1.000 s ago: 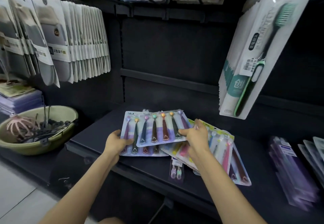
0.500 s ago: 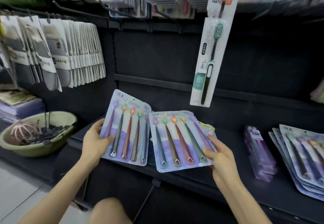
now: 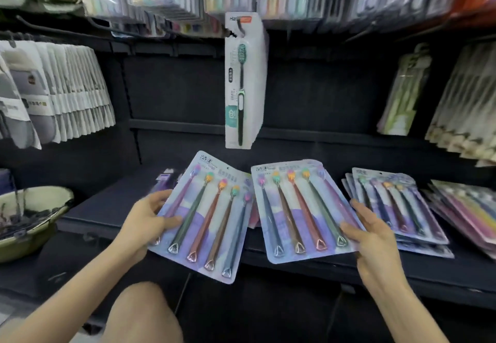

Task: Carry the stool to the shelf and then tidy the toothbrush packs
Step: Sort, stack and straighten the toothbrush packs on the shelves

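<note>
Left pack (image 3: 204, 219) and right pack (image 3: 300, 208) held side by side over the shelf (image 3: 112, 203) front edge.
The fingers of my left hand (image 3: 145, 222) clasp the left pack's left edge; my right hand (image 3: 375, 238) pinches the right pack's lower right corner, thumb on top. Both are glossy flat cards with five slim brushes each. I see bare dark shelf behind them; a flat stack of like packs (image 3: 397, 203) lies just to the right.

Both bare forearms reach forward. The left hand (image 3: 149, 220) grips a toothbrush pack (image 3: 212, 224) at its near edge, thumb on top. The right hand (image 3: 373, 238) holds a second pack (image 3: 298, 208), thumb across its face.
</note>
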Demonstrator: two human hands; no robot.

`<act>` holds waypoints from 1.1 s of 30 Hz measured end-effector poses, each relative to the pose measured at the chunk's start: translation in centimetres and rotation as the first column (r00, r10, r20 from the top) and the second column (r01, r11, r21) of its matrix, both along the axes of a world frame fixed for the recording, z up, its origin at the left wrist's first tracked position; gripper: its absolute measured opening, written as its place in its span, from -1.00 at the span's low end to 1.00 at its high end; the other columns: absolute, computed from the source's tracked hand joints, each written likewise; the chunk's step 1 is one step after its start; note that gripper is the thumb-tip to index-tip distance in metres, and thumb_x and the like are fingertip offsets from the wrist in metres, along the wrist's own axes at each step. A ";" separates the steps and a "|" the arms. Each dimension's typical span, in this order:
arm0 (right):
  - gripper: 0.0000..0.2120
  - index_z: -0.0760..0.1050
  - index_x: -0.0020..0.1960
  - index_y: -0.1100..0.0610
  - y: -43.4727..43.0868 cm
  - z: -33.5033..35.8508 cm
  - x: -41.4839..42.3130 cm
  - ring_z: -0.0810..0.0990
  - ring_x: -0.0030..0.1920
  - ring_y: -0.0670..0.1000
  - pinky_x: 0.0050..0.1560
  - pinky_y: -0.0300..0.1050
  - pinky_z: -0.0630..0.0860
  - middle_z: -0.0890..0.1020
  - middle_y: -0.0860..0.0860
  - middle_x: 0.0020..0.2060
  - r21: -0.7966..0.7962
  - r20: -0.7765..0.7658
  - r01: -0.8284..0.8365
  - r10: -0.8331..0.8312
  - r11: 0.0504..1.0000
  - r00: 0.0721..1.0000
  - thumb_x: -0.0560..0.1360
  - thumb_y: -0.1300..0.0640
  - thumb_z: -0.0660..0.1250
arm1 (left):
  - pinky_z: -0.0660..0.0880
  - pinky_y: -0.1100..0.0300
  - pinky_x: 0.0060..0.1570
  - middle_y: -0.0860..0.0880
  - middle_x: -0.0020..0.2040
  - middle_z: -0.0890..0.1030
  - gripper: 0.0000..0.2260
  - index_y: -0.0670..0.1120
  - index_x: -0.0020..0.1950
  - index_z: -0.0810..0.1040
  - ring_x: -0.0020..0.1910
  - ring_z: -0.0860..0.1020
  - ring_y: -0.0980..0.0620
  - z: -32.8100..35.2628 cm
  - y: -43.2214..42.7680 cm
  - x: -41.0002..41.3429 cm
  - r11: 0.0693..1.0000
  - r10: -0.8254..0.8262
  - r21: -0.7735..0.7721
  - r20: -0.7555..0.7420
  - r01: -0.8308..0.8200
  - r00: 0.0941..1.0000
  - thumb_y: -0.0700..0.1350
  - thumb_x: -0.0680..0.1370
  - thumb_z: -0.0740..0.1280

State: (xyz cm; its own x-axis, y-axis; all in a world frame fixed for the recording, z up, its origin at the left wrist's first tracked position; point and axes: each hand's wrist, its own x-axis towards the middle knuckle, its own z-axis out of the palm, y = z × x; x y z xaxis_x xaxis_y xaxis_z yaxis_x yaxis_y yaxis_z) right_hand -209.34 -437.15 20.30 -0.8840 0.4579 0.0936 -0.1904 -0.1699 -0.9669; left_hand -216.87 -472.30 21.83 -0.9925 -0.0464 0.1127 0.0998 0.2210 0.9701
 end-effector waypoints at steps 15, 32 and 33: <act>-0.50 0.32 0.42 0.23 14.9 0.9 1.0 0.38 0.36 0.08 0.22 -0.10 0.34 0.41 0.08 0.36 0.083 0.066 0.477 -0.483 0.875 0.873 0.51 0.43 0.26 | 0.57 -0.11 0.00 -0.04 0.04 0.65 -0.55 -0.01 0.16 0.55 0.02 0.62 -0.11 -0.9 16.8 -3.4 0.960 -0.273 0.070 -0.003 0.273 0.962 -0.40 0.38 0.42; -0.72 0.56 0.11 0.29 18.0 -1.3 -5.8 0.55 -0.07 0.27 -0.22 -0.04 0.37 0.53 0.30 0.05 0.995 0.000 0.079 -0.790 0.061 0.613 0.40 0.29 0.34 | 0.59 0.04 -0.11 -0.10 -0.06 0.65 -0.63 -0.09 0.06 0.56 -0.08 0.63 -0.08 -0.6 21.7 -5.9 0.948 -0.263 0.193 0.022 0.254 0.964 -0.50 0.42 0.32; -0.74 0.57 0.10 0.30 17.0 -1.5 -5.5 0.55 -0.10 0.28 -0.22 -0.01 0.41 0.56 0.30 0.01 0.986 -0.051 0.152 -0.747 0.067 0.662 0.42 0.27 0.36 | 0.59 0.02 -0.09 -0.08 -0.09 0.65 -0.64 -0.06 -0.01 0.56 -0.09 0.63 -0.08 -0.6 22.1 -5.7 0.946 -0.267 0.198 0.024 0.257 0.963 -0.50 0.42 0.32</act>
